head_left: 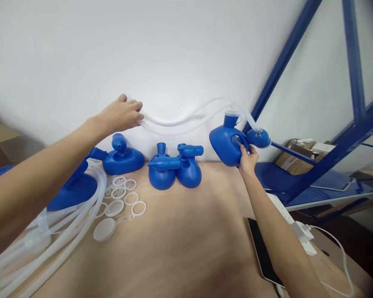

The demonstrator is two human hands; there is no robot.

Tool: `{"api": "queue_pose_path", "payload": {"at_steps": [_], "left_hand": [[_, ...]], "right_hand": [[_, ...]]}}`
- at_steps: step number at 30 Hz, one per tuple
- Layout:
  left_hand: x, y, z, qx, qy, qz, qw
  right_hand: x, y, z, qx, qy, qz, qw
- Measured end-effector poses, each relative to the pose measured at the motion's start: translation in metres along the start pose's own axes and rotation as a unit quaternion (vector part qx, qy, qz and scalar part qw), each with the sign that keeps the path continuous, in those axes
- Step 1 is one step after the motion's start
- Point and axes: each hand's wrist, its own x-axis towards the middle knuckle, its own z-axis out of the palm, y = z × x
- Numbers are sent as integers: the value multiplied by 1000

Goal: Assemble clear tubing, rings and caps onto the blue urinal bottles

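Observation:
My right hand (248,159) grips a blue urinal bottle (225,142) by its handle, raised above the table's back right. A translucent cap sits on its neck, and a blue funnel-shaped piece (258,138) hangs beside the handle with a clear tube joined to it. That translucent tube (174,123) sags in a loop across to my left hand (121,111), whose fingers are closed on it in the air at the left. Two more blue urinal bottles (161,176) stand together at the table's back, with another blue bottle (124,161) lying low left of them.
Several translucent rings and caps (114,207) lie left of centre on the wooden table (180,240). Coiled tubes (81,231) fill the left front. A phone (262,252) and power strip (279,207) lie at right, near a blue metal rack (317,165) holding cardboard boxes (295,161).

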Motion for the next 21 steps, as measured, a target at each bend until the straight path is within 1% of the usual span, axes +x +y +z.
{"api": "queue_pose_path", "payload": {"at_steps": [3,6,8,11,14,16,17,19,21], "left_hand": [[-15,15,-18,-66,19,-19,997],[-35,30,-27,-143,57,-38,987],[-48,39,-23,-198,69,-48,977],[-62,52,-4,-264,46,-90,959],[-70,66,25,-306,9,-139,942],[-73,75,44,-314,-18,-167,934],[-74,79,53,-312,-34,-182,932],[-79,85,69,-299,-68,-219,926],[-86,88,82,-282,-97,-250,921]], "right_hand": [[-6,-16,-16,5,14,-1,1000],[-15,-32,-50,-21,27,7,999],[-30,-40,-76,-52,31,28,998],[-71,-48,-111,-83,19,79,993],[-127,-52,-129,-91,-19,119,989],[-165,-56,-132,-84,-48,137,986],[-182,-59,-131,-64,-62,143,986],[-211,-66,-125,-43,-61,145,987],[-233,-74,-118,-28,-48,163,985]]}}
